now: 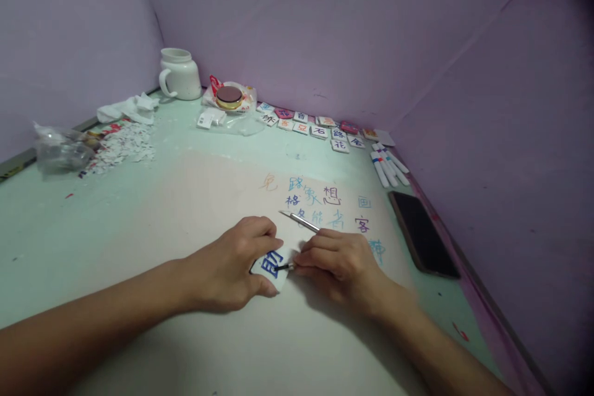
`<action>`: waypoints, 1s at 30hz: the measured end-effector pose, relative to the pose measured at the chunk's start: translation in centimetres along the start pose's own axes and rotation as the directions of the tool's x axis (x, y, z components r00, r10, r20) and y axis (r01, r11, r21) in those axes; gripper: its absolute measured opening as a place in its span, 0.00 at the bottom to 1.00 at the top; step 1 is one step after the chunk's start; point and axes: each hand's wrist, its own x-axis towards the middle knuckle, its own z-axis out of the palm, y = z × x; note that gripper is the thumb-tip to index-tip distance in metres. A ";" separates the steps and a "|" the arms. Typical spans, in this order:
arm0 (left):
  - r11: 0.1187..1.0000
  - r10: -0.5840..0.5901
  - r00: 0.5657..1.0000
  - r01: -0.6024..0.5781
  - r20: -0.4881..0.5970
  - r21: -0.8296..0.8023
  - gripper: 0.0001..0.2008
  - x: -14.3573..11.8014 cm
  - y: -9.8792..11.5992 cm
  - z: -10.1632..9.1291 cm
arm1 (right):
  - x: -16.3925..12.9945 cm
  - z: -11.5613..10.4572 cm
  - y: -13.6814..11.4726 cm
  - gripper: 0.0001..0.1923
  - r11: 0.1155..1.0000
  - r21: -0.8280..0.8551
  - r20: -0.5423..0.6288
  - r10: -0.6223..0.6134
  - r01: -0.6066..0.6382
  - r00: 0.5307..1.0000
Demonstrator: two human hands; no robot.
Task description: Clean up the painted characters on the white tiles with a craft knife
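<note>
Between its thumb and fingers, my left hand [234, 263] grips a small white card [281, 283] that bears a blue character. From the right, my right hand [341, 263] is closed on a thin black-tipped tool [283, 267], whose tip meets the lower part of the character. What kind of tool it is I cannot tell. A slim silver craft knife [301, 221] is also held in the right hand, its pointed blade sticking out up and to the left. Under both hands lies a large pale sheet [195, 198] with handwritten coloured characters [331, 195].
Several character cards [319, 131] line the back wall. White markers [390, 166] and a dark phone [423, 232] lie to the right. At the left are paper scraps [125, 147], a clear plastic bag [62, 151] and a white mug [183, 77]. A round-lidded container [229, 97] rests on packaging.
</note>
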 end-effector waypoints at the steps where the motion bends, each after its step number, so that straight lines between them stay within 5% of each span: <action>1: 1.000 0.009 1.000 -0.009 0.021 0.006 0.19 0.0 0.0 -0.2 | 0.3 -0.3 0.1 0.08 1.000 0.002 0.031 -0.016 0.016 0.999; 9: 0.999 0.038 0.989 -0.037 0.141 -0.010 0.19 0.5 -0.1 -1.2 | 1.4 -1.5 0.9 0.10 0.997 0.012 0.131 -0.077 0.076 0.988; 18: 0.965 0.209 0.944 -0.242 0.255 0.103 0.15 1.3 -0.1 -2.4 | 1.2 -0.3 2.0 0.04 0.982 0.170 0.044 -0.090 0.082 0.995; 22: 0.968 -0.045 0.997 0.027 0.069 0.250 0.28 0.0 1.6 -1.2 | 0.8 0.2 1.7 0.04 0.983 0.176 -0.025 -0.044 0.047 0.999; 25: 0.928 -0.227 0.973 0.230 -0.045 0.292 0.26 -0.9 2.6 0.3 | 0.6 0.0 1.3 0.05 0.993 0.103 -0.023 -0.060 0.062 0.998; 30: 0.970 -0.175 0.984 0.167 0.029 0.175 0.21 -0.8 2.6 0.8 | 0.6 -0.8 0.6 0.07 0.994 -0.036 -0.001 -0.106 0.105 0.994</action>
